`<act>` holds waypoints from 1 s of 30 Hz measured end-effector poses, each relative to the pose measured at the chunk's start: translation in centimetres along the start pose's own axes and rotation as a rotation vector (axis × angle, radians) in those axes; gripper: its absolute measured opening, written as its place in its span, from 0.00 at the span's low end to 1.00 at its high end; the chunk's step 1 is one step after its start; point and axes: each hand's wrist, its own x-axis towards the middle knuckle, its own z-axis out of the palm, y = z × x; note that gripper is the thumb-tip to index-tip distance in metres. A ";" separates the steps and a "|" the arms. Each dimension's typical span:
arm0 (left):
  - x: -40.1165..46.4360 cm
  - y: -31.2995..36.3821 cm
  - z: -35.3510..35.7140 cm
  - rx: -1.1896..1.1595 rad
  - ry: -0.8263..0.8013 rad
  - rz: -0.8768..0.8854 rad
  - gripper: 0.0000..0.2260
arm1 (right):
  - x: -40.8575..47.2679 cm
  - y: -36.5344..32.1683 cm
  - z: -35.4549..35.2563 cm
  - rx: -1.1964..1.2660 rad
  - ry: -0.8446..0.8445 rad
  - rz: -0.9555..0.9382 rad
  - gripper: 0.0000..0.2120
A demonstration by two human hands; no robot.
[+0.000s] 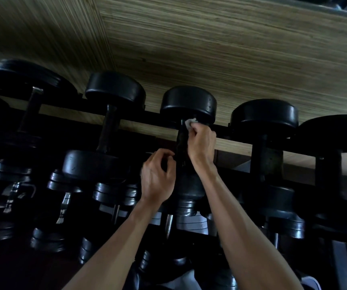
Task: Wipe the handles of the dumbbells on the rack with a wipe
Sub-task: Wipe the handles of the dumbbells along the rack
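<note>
Right hand (pixel 201 143): fingers curled, pinching a small white wipe (pixel 190 123). The wipe is pressed against the far end of the handle (pixel 181 141) of the middle dumbbell (pixel 188 103), just below its far head.

Left hand (pixel 158 176): fingers curled, at the near part of the same handle, on its left side. Whether the fingers grip the handle or only touch it cannot be told; the area is dark.

The dumbbell lies on the top row of the rack (pixel 223 130), handle pointing away from the person, far head resting past the black rear rail. Similar black dumbbells lie parallel on both sides. Lower rows hold smaller dumbbells with bright metal handles, partly in shadow. Behind the rack is a striped wood-grain wall (pixel 210 49).
</note>
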 end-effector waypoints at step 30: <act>0.0 -0.2 0.0 -0.006 -0.023 -0.040 0.07 | -2.4 1.5 -3.0 -0.119 -0.320 -0.224 0.10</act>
